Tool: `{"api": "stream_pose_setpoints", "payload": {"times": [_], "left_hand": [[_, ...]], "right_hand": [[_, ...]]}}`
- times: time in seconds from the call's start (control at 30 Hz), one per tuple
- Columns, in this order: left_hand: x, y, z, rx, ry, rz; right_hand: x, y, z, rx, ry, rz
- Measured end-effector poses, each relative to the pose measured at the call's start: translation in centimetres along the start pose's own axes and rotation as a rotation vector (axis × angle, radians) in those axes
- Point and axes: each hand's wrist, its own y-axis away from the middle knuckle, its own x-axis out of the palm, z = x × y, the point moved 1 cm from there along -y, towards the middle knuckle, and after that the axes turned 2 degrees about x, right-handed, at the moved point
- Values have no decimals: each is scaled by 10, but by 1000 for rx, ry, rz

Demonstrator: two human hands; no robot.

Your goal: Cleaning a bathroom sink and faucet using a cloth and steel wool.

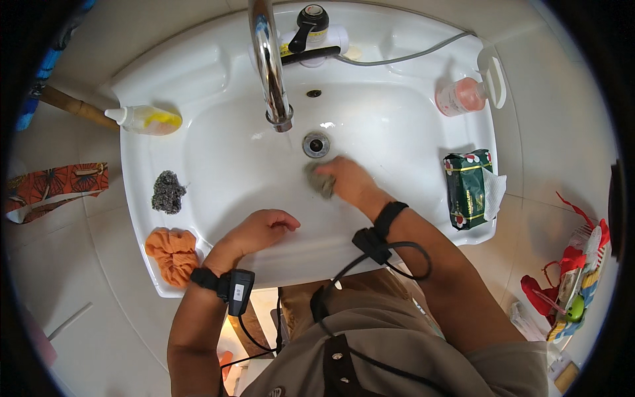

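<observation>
My right hand (352, 179) grips a greyish-green scrubbing pad or cloth (320, 179), slightly blurred, against the white basin (238, 149) just below the metal drain (316, 144). Over the front part of the basin hovers my left hand (260, 231), fingers loosely curled; whether anything lies inside the curl is hidden. A chrome faucet spout (270, 69) comes down from the back edge, its tip left of the drain. Behind it sits a black lever handle (310, 30) on a white fitting.
On the left rim lie a squeeze bottle (151, 120) with yellow liquid, a steel wool scourer (168, 192) and an orange cloth (172, 255). The right rim holds a pink pump bottle (464, 97) and a green washcloth pack (465, 191). Black cables (347, 270) run from wrist-worn devices.
</observation>
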Motion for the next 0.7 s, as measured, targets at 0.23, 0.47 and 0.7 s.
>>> {"api": "stream_pose_setpoints", "payload": {"times": [0.23, 0.47, 0.7], "left_hand": [[-4, 8, 24, -2, 190, -95], [-8, 7, -15, 73, 910, -540], [-63, -49, -5, 441, 416, -1078]], "right_hand": [[-30, 6, 56, -27, -599, 185], [7, 12, 106, 262, -1404, 582], [-9, -4, 112, 338, -1237, 227]]}}
